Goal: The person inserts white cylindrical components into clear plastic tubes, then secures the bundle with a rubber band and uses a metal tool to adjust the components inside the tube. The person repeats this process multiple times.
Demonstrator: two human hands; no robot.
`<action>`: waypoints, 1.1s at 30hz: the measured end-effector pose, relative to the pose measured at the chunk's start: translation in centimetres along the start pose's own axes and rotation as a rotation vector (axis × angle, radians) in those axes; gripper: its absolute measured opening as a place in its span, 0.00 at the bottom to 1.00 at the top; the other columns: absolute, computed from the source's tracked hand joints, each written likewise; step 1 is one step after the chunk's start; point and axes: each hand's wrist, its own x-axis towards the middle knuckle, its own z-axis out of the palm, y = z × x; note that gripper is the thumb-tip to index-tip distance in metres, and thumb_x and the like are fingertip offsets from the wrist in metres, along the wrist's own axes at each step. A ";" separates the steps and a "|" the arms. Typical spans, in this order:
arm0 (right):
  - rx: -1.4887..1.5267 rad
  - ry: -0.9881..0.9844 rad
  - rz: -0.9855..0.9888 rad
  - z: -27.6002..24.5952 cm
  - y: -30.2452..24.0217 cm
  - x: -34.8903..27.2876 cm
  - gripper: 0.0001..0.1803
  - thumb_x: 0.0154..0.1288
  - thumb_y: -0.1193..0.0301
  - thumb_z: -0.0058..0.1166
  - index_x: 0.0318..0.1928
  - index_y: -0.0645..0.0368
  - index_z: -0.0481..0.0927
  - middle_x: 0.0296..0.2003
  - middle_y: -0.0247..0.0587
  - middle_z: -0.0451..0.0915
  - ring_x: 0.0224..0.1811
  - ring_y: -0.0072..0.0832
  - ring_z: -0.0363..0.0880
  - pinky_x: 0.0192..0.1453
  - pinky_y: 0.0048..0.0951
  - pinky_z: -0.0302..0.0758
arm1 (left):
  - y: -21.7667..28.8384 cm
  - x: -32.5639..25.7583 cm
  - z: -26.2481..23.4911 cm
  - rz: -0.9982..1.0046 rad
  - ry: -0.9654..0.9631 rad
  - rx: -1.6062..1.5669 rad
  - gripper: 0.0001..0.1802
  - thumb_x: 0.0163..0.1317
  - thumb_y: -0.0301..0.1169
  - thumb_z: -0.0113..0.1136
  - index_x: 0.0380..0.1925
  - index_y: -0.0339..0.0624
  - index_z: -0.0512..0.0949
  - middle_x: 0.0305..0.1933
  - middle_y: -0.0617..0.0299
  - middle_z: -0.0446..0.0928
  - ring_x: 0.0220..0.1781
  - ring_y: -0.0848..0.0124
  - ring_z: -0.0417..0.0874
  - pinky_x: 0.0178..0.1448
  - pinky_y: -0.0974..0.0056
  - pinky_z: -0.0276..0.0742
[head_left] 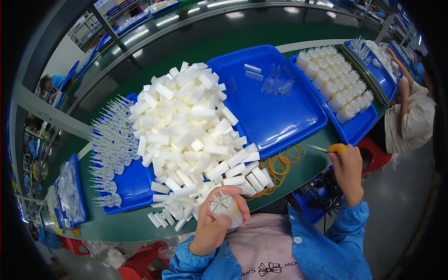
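Note:
Close to my body, my left hand [215,219] wraps round a bundle of white pieces [224,207]. Its round top shows wedge-like sections, and a yellow band seems to run round its side. Over the table's right edge, my right hand [347,170] grips a tool with a yellow-orange handle [338,149]. A thin metal shaft [318,148] sticks out of it to the left; the tool's exact kind is unclear. Just beyond my left hand lies a large heap of white foam blocks [186,116]. Yellow rubber bands [280,168] lie between the hands on the green table.
A blue tray [284,121] holds a few clear plastic tubes. Right of it, another tray carries rows of banded white bundles [333,79]. White stemmed plastic parts [112,144] fill a tray at left. A co-worker [410,112] sits at far right.

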 end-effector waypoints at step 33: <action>1.455 -0.774 0.076 0.5 -11.4 4.4 0.16 0.71 0.64 0.42 0.35 0.65 0.76 0.29 0.37 0.76 0.24 0.17 0.76 0.26 0.18 0.72 | -0.8 0.4 0.9 -0.296 -0.131 0.244 0.29 0.50 0.28 0.70 0.51 0.41 0.65 0.36 0.66 0.72 0.39 0.80 0.72 0.43 0.73 0.68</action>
